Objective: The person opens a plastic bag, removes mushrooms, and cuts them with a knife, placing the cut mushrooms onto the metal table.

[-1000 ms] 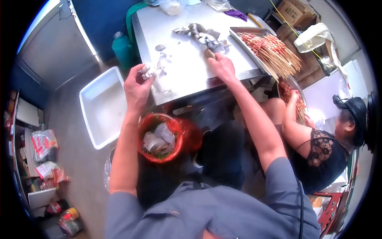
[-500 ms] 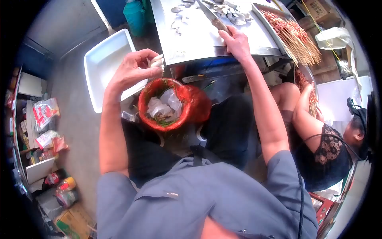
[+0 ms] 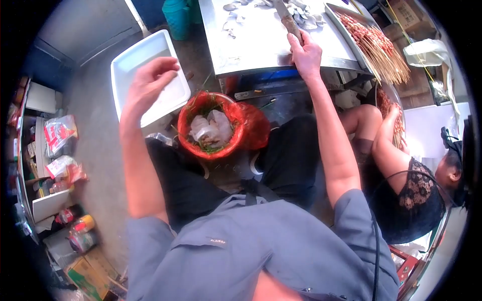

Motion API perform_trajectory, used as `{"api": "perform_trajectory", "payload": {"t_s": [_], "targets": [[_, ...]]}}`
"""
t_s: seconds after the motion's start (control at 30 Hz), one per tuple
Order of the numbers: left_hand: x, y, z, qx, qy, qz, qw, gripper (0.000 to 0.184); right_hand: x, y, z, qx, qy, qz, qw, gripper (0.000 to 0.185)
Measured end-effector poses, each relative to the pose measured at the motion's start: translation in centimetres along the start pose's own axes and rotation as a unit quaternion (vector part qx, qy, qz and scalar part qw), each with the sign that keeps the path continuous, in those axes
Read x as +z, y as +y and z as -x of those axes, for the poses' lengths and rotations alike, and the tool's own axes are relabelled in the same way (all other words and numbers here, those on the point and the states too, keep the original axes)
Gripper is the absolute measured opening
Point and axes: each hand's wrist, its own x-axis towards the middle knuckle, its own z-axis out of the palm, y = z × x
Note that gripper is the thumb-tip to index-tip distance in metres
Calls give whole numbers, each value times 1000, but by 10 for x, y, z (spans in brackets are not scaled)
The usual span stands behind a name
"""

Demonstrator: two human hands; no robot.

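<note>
My right hand (image 3: 307, 56) is wrapped around the wooden handle of a knife (image 3: 290, 23) at the table's near edge. The blade points away from me, running out at the top of the view. Over the white basin (image 3: 176, 100), my left hand (image 3: 153, 80) hovers with thumb and fingers apart, and nothing shows between them. Grey-white pieces that look like oyster mushrooms (image 3: 307, 18) lie on the white tabletop (image 3: 256, 47) beside the blade. The hand covers part of the basin's inside.
A red-lined bucket (image 3: 185, 143) with plastic scraps and greens stands between my knees. A tray of meat skewers (image 3: 369, 42) sits at the table's right. To my right, another person (image 3: 416, 200) handles skewers. A teal flask (image 3: 175, 20) stands behind the basin; packaged goods (image 3: 61, 135) line the left.
My left hand has moved left from beside the bucket to over the basin, and the white pieces it held no longer show. The knife has shifted slightly right and toward me.
</note>
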Motion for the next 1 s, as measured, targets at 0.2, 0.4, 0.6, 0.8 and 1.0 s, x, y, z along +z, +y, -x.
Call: {"api": "perform_trajectory", "payload": {"t_s": [0.2, 0.4, 0.6, 0.8, 1.0], "targets": [[-23, -51, 96, -33, 262, 114, 958, 22, 6, 3, 0, -20, 22, -19, 999, 33], [57, -205, 245, -142, 347, -199, 905, 15, 6, 5, 2, 14, 3, -70, 997, 28], [131, -225, 308, -217, 299, -167, 914, 16, 4, -6, 6, 0, 9, -44, 999, 28], [103, -249, 290, -163, 299, -291, 894, 18, 4, 0, 3, 14, 7, -38, 999, 34], [75, -315, 285, -324, 169, -210, 907, 24, 5, -8, 7, 19, 23, -35, 999, 34]]}}
